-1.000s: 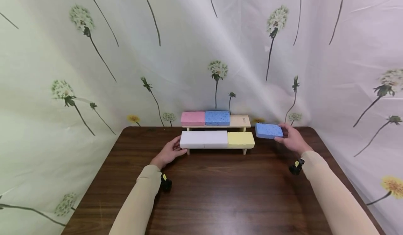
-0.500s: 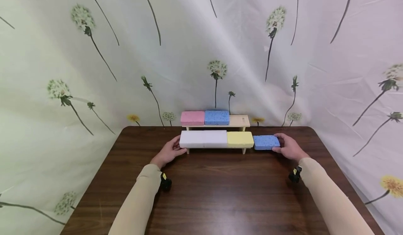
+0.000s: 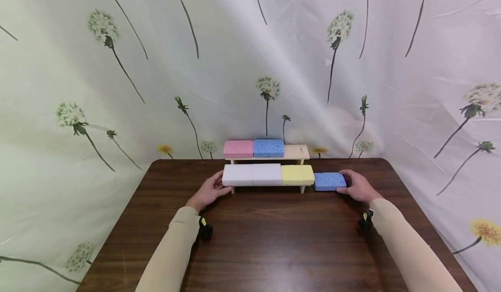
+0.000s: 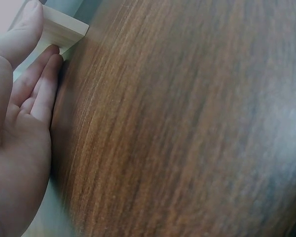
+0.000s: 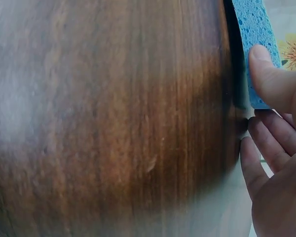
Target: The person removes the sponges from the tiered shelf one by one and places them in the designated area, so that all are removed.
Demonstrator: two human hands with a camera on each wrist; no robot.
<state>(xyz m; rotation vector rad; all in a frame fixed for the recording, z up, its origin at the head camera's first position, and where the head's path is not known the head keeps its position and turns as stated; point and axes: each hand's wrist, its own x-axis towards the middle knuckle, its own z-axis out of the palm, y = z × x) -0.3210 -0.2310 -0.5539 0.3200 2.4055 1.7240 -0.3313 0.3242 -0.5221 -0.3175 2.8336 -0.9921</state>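
Blue sponge (image 3: 330,181), pinched by my right hand (image 3: 358,187), is just beside the right edge of the front shelf (image 3: 274,185); pressing leftward could skew shelf and yellow sponge (image 3: 298,174), since my left hand (image 3: 209,192), fingers nearly straight, only touches the left edge.

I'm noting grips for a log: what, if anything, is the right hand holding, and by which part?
The right hand holds the speckled blue rectangular sponge by its right end, thumb on the near side.
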